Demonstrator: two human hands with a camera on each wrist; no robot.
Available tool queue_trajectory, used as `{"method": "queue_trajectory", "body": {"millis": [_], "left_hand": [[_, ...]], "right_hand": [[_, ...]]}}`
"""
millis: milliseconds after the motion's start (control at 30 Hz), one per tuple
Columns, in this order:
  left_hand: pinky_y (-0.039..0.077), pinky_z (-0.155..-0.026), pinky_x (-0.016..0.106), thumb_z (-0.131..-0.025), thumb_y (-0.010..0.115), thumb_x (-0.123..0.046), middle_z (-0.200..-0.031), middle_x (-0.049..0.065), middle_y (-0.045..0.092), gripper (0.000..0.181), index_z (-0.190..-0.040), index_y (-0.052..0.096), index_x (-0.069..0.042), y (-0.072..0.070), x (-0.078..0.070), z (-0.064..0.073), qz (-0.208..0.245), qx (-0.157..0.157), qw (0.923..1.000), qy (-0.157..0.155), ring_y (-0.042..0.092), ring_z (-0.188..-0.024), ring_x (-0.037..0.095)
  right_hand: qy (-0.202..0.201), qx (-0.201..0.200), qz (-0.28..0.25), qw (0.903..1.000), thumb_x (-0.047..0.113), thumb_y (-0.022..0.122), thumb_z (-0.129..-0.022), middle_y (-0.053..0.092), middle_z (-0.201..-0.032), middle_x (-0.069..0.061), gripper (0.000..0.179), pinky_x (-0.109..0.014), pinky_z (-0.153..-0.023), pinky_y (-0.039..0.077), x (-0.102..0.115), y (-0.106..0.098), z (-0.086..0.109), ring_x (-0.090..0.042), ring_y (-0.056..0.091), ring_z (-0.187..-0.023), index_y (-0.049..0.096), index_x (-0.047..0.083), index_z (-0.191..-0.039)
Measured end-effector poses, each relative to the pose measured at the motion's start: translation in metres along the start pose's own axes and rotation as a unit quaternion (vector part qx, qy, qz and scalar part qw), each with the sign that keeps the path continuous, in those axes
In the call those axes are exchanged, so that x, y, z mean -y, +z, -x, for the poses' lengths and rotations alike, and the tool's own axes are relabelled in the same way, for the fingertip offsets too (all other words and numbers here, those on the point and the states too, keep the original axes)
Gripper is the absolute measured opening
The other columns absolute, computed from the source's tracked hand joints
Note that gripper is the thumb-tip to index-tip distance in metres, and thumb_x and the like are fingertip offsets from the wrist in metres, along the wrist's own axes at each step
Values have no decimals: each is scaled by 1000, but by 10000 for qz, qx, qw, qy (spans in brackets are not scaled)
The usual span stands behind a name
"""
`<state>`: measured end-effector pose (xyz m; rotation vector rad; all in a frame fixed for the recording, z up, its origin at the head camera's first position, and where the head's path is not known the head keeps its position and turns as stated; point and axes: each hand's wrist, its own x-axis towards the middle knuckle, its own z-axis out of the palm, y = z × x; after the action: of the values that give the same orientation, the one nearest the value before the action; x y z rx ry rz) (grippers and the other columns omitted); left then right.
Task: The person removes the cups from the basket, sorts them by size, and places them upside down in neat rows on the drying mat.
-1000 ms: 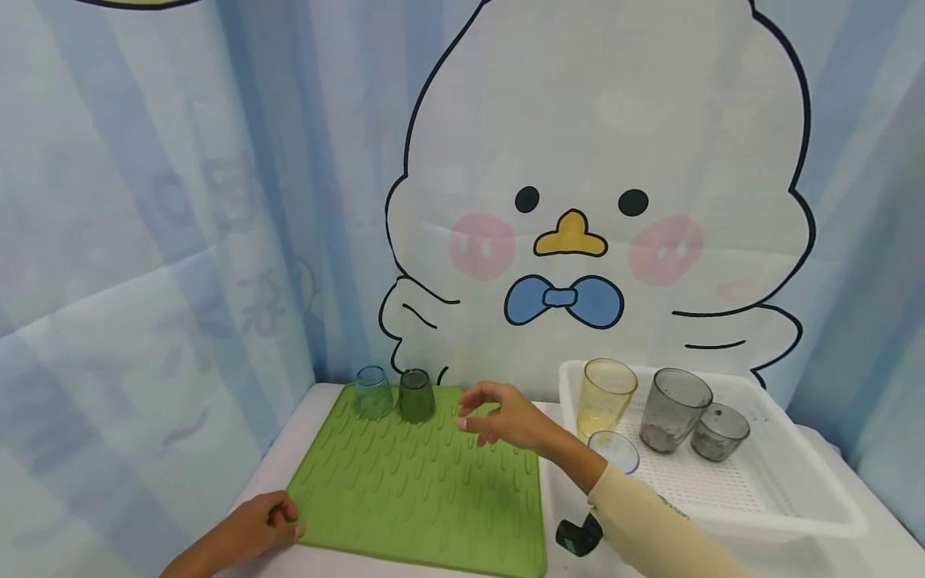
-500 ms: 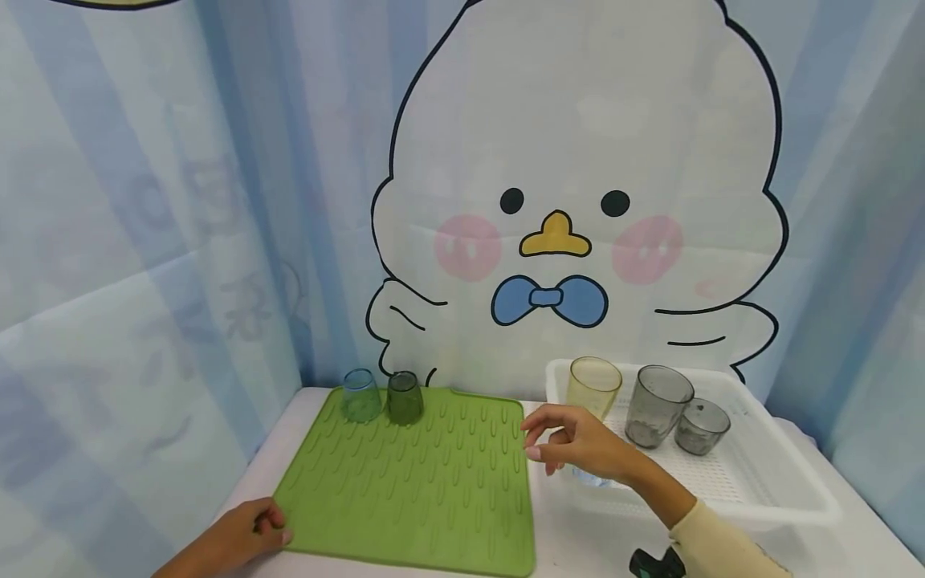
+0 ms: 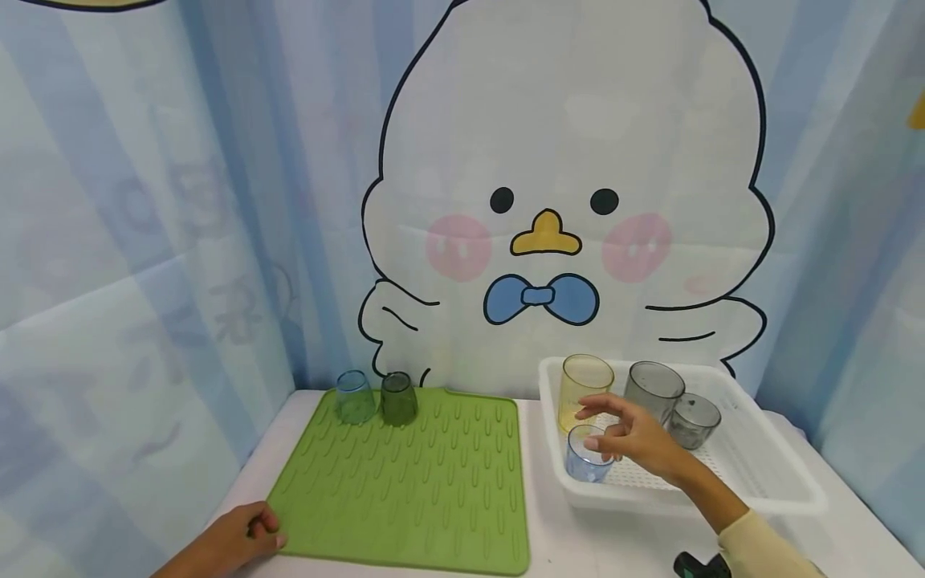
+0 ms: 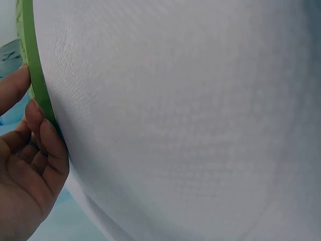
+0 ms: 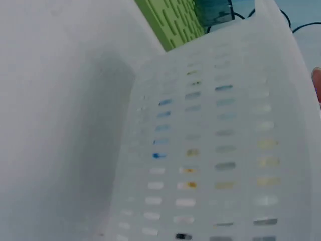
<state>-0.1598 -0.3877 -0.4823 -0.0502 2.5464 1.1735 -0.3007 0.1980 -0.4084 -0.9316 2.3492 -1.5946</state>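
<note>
My right hand (image 3: 636, 437) is over the white basket (image 3: 788, 474), thumb and fingers apart around the rim of a small clear bluish glass (image 3: 584, 466). I cannot tell whether they touch it. Behind it stands a tall yellow glass (image 3: 574, 393), partly covered by my fingers. A large grey glass (image 3: 654, 385) and a short grey glass (image 3: 695, 421) stand to the right. My left hand (image 3: 242, 534) rests loosely curled at the near left corner of the green mat (image 3: 405, 498); in the left wrist view its fingertips touch the mat's edge (image 4: 37, 65).
A blue glass (image 3: 355, 399) and a dark green glass (image 3: 399, 400) stand on the mat's far left corner. A curtain with a cartoon bird (image 3: 549, 144) hangs behind the white table (image 3: 571, 546). Only a fingertip (image 5: 317, 83) of my right hand shows in its wrist view.
My right hand has moved right, from above the mat to the bluish glass in the basket. My left hand stays at the mat corner. The head view has turned slightly right.
</note>
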Motion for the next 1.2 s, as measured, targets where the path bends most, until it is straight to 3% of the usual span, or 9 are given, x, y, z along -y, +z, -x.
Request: {"method": "queue_trajectory", "body": {"millis": [133, 267, 400, 667, 867, 1200], "left_hand": [[39, -67, 33, -95, 68, -25, -81, 4, 52, 28, -96, 58, 0, 0, 0, -1, 30, 29, 9999, -99, 48, -76, 19], [39, -68, 33, -95, 68, -26, -80, 4, 52, 28, -97, 58, 0, 0, 0, -1, 38, 55, 9999, -112, 48, -75, 19], [39, -67, 32, -95, 68, -25, -79, 4, 52, 27, -96, 58, 0, 0, 1, -1, 50, 39, 9999, -93, 48, -75, 19], [38, -67, 32, -96, 67, -23, -80, 4, 51, 25, -96, 57, 0, 0, 1, -1, 139, 65, 9998, -108, 47, -76, 19], [39, -67, 31, -96, 66, -22, -81, 4, 51, 24, -97, 57, 0, 0, 1, 0, 119, 65, 9999, -43, 47, -76, 19], [39, -65, 30, -95, 67, -24, -82, 3, 53, 25, -97, 58, -1, 1, 2, 1, -28, -49, 9999, 149, 48, -77, 19]], "right_hand": [[219, -243, 295, 9990, 7, 74, -88, 55, -128, -29, 64, -33, -54, 53, -13, -8, 5, -14, 62, -60, 43, -6, -142], [430, -136, 418, 9981, 9, 76, -87, 48, -133, -37, 70, -35, -57, 54, -21, -15, 9, -16, 62, -61, 39, -7, -145], [711, 55, 674, 9952, 14, 78, -86, 48, -135, -36, 76, -33, -54, 52, -24, -19, 11, -16, 63, -62, 37, -8, -146], [1710, 567, 1183, 9765, 28, 85, -81, 51, -138, -30, 88, -35, -59, 51, -31, -16, 5, -21, 64, -72, 38, -6, -147], [1697, 816, 1329, 9731, 27, 86, -80, 55, -132, -28, 82, -38, -60, 53, -33, -13, 2, -22, 65, -70, 44, -7, -143], [1759, 670, 1396, 9721, 28, 85, -81, 54, -137, -26, 81, -39, -65, 54, -32, -12, 2, -22, 65, -75, 45, -4, -143]]}}
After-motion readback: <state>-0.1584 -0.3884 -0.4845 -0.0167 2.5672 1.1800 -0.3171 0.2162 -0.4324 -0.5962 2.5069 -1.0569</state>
